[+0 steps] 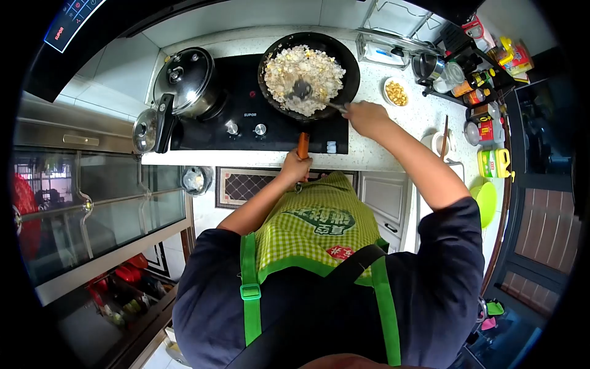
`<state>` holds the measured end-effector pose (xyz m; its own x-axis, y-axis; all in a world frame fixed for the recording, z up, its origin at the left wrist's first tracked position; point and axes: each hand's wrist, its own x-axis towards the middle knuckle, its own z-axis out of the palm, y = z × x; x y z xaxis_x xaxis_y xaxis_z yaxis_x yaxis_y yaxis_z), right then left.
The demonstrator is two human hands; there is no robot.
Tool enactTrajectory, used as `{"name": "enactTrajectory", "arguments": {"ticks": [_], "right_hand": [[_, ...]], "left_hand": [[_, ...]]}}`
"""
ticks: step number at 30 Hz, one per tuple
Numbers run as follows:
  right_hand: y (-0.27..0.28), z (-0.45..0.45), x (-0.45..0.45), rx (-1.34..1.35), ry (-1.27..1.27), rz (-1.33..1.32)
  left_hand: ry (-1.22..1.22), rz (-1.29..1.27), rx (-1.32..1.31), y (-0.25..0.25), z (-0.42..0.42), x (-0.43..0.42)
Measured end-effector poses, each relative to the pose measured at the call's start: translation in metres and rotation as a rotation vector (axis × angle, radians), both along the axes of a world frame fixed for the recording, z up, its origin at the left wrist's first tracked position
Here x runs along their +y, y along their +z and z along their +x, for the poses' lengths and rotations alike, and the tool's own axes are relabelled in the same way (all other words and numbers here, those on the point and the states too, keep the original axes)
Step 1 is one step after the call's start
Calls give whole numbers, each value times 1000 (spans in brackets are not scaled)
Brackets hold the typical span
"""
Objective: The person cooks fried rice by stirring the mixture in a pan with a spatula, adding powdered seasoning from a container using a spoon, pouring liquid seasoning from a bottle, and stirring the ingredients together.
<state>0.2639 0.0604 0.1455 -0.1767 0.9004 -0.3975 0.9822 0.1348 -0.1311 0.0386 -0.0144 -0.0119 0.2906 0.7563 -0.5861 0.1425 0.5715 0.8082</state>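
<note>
A dark wok (353,74) sits on the right side of the black cooktop, full of rice mixed with yellow egg bits (307,64). My left hand (296,167) is closed around its orange-brown wooden handle (303,144), near the counter's front edge. On the right of the wok, my right hand (367,118) grips a metal spatula (301,90) by its handle. The spatula's grey head lies in the rice, partly buried, so its exact shape is unclear.
A lidded pressure cooker (184,80) stands left on the cooktop (246,132), beside a glass lid (145,130). Right of the wok are a bowl of yellowish diced pieces (396,92), a white cup (437,144), several bottles and jars, and a green bowl (487,203).
</note>
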Motion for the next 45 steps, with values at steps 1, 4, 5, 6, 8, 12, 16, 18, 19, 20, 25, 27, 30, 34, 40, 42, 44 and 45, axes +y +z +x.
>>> {"name": "enactTrajectory", "arguments": {"ticks": [1, 4, 5, 6, 8, 12, 16, 18, 19, 20, 25, 27, 30, 34, 40, 42, 44, 45], "right_hand": [[-3, 1, 9, -61, -33, -13], [39, 19, 16, -121, 2, -35], [53, 28, 15, -118, 16, -101], [60, 32, 14, -117, 32, -166], [38, 17, 2, -69, 144, -67], [4, 12, 22, -163, -36, -29], [90, 32, 10, -285, 48, -74], [69, 22, 12, -309, 36, -65], [58, 18, 13, -330, 15, -51], [51, 19, 16, -329, 14, -49], [21, 62, 51, -10, -147, 59], [0, 65, 57, 231, -185, -58], [-43, 25, 51, 243, -187, -22], [4, 21, 37, 77, -43, -64], [-34, 17, 51, -194, -137, 97], [-20, 22, 50, -137, -145, 93], [21, 28, 40, -75, -116, 0], [32, 28, 34, -14, -89, -90]], "left_hand": [[-3, 4, -1, 3, 1, 0], [7, -13, 4, 11, -2, 0], [11, -22, -13, 14, -2, 0], [16, -31, -30, 16, -2, 1], [11, -23, -31, 13, -2, 0], [19, -26, -8, 12, 0, 1], [32, -30, -39, 18, -3, 1], [31, -50, -16, 21, -2, 0], [31, -49, -15, 20, -2, -1], [31, -55, -11, 20, -1, 0], [8, 1, -43, 18, -7, 2], [-2, -21, -15, 19, -6, 1], [-21, 21, -31, 13, -7, 2], [-18, -2, -29, 7, -8, 1], [-29, 9, -34, 18, -5, 9], [4, -18, -20, 21, -5, 4], [-13, 19, -32, 8, -9, 2], [-30, 58, -43, 3, -11, 2]]}}
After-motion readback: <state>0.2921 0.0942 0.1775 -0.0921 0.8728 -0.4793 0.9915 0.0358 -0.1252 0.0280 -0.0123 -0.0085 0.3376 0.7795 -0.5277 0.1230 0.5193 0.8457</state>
